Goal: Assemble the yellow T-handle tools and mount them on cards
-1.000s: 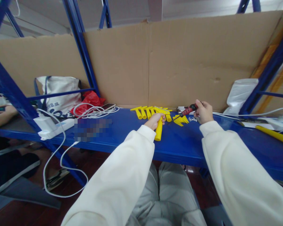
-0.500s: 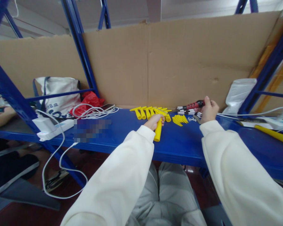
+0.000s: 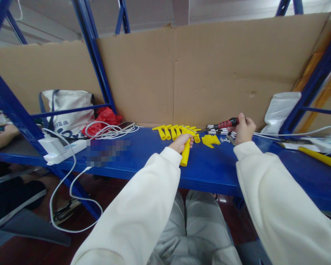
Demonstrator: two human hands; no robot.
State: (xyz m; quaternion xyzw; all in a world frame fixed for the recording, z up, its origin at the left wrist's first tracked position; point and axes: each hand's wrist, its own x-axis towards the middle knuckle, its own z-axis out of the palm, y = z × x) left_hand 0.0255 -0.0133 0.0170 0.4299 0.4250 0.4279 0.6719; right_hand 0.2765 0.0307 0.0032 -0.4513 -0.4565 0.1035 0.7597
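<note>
My left hand (image 3: 182, 142) is closed around a yellow scraper-like tool (image 3: 185, 156), its round tubular handle pointing down toward me. In my right hand (image 3: 244, 129) is a screwdriver (image 3: 224, 124) with a red and black handle, gripped at its rear end. The thin shaft points left to the head of the yellow tool; whether the tip touches a screw is too small to see. Behind my left hand lies a row of several similar yellow tools (image 3: 162, 133). Several flat yellow pieces (image 3: 210, 140) lie between my hands, beside small shiny metal parts (image 3: 225, 140).
A cardboard panel (image 3: 209, 70) backs the blue table (image 3: 149, 158). On the left are a white power strip (image 3: 68, 151), coiled white cable (image 3: 110, 131), a red bag (image 3: 107, 116) and a cloth bag (image 3: 71, 106). Another person's hand (image 3: 9, 131) is at far left. A yellow tube (image 3: 321, 158) lies right.
Hardly anything differs. Both hands keep their grip on the yellow tool and the screwdriver, in nearly the same places.
</note>
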